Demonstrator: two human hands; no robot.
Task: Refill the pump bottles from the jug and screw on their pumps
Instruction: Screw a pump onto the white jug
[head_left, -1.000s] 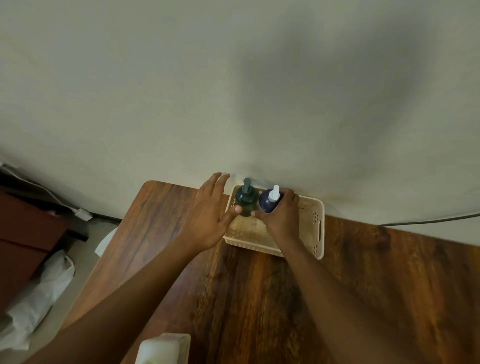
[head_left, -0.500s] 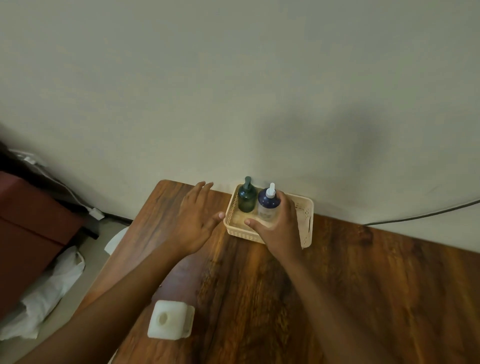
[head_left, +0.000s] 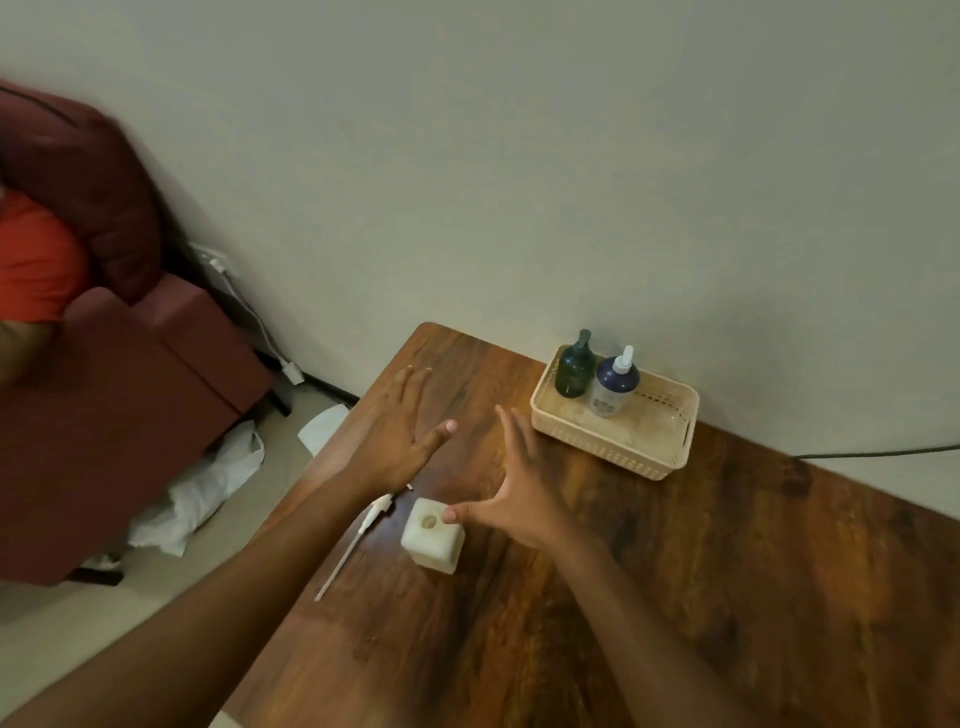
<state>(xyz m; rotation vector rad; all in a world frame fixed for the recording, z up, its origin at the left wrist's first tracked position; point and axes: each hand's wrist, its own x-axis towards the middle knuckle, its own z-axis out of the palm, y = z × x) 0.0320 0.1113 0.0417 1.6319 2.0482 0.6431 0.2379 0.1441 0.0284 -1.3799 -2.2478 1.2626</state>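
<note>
Two pump bottles stand upright in a cream basket (head_left: 660, 457) at the table's back edge: a dark green bottle (head_left: 574, 368) on the left and a blue bottle (head_left: 614, 387) with a white pump beside it. A square white bottle (head_left: 432, 535) with an uncapped mouth stands nearer to me. A loose white pump with a long tube (head_left: 358, 535) lies on the table left of it. My right hand (head_left: 511, 486) hovers open just right of the white bottle, thumb near its top. My left hand (head_left: 397, 434) is spread open above the table, holding nothing.
The wooden table (head_left: 675, 597) meets a plain wall at the back. A dark red sofa (head_left: 119, 364) stands to the left, with white bags (head_left: 202, 493) on the floor and a charger cable (head_left: 249, 317) by the wall. A black cable (head_left: 883, 453) runs at the right.
Both hands have pulled back from the basket toward me. My right hand let go of the blue bottle, which stays in the basket. The view swung left and back.
</note>
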